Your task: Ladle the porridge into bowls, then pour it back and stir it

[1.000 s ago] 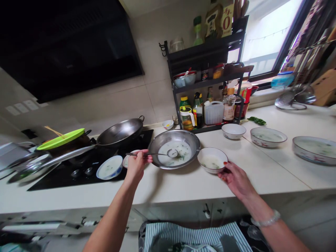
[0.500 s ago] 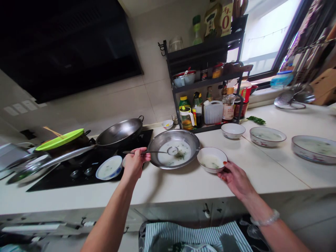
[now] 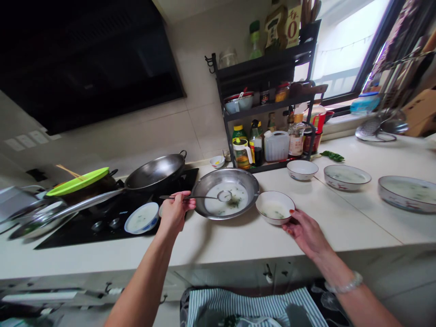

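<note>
One ladle (image 3: 208, 197) has its round end inside one metal basin (image 3: 251, 188). The left hand (image 3: 174, 211) curls its fingers around the ladle's handle. The right hand (image 3: 305, 230) pinches one small soup bowl (image 3: 275, 221) with its fingers. Three bowls (image 3: 348, 185) sit farther right on the worktop (image 3: 238, 245).

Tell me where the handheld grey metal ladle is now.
In the head view, near centre, the grey metal ladle extends from the left hand over the round silver metal basin.

The basin (image 3: 251, 181) and bowl (image 3: 270, 220) are standing between my left hand (image 3: 175, 211) and right hand (image 3: 309, 230). Further right, bare counter (image 3: 356, 218) is leaving me room.
</note>
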Action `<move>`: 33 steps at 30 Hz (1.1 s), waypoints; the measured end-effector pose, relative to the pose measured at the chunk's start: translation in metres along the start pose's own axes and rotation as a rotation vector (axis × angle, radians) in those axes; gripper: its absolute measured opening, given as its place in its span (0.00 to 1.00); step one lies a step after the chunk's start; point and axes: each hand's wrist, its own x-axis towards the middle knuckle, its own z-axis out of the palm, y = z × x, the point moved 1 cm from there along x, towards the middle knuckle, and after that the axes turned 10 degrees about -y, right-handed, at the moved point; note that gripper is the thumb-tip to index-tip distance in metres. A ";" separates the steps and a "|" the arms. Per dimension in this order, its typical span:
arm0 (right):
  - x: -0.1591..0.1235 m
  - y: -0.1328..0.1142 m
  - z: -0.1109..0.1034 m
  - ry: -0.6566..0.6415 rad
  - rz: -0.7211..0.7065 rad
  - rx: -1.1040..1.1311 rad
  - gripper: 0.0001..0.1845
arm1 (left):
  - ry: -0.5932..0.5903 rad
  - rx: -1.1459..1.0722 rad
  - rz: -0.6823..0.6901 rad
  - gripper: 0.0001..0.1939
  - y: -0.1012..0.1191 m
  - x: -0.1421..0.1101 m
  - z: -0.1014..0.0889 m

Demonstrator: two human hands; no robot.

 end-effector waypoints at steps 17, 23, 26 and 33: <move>-0.003 -0.004 0.006 0.009 -0.001 -0.033 0.16 | -0.020 0.020 0.019 0.07 0.003 0.001 -0.001; -0.002 -0.004 0.005 0.014 -0.002 -0.027 0.16 | -0.017 0.018 0.007 0.07 0.001 0.001 0.000; -0.001 -0.003 0.004 -0.002 -0.007 -0.027 0.15 | -0.024 0.023 0.010 0.07 0.000 0.002 0.001; 0.001 0.000 0.001 -0.017 -0.023 -0.005 0.15 | -0.039 0.056 0.024 0.09 0.002 0.003 0.005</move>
